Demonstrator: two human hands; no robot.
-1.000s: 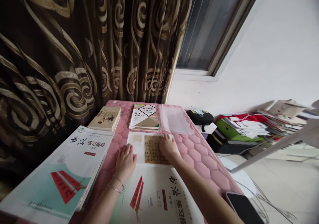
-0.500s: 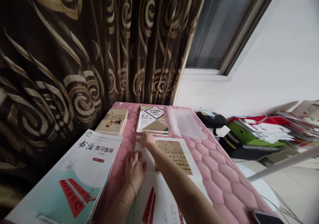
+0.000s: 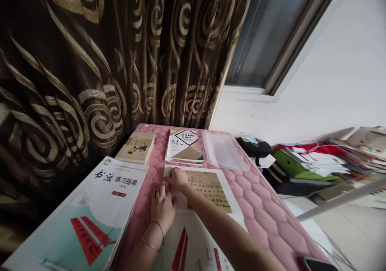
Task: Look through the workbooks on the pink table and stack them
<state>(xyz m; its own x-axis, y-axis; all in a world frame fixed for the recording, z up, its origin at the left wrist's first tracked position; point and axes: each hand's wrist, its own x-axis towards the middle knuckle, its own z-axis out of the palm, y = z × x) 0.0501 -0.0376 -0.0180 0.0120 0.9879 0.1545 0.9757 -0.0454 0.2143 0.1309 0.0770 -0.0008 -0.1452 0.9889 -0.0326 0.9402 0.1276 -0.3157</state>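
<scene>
A calligraphy workbook (image 3: 196, 230) lies in front of me, with red banners printed on its cover. Beyond that, a white sheet with a tan picture of brush writing (image 3: 211, 188) spreads out; I cannot tell whether it is part of the workbook. My right hand (image 3: 177, 178) crosses over from the right, its fingers curled and pressed together on the sheet's upper left edge. Just nearer to me, my left hand (image 3: 163, 206) rests flat along the same left edge, fingers extended, fingertips close to the right hand's. A bracelet circles the left wrist.
A stack of calligraphy books (image 3: 90, 214) lies at left, with a thick tan book (image 3: 135, 147) behind it. Farther back are a Chinese textbook (image 3: 184, 146) and a clear plastic cover (image 3: 224, 150). A phone (image 3: 319, 264) sits at the pink tabletop's (image 3: 265, 218) right edge.
My right hand has shifted slightly down and left along the sheet's edge, closer to my left hand's fingertips. My left hand has barely moved.
</scene>
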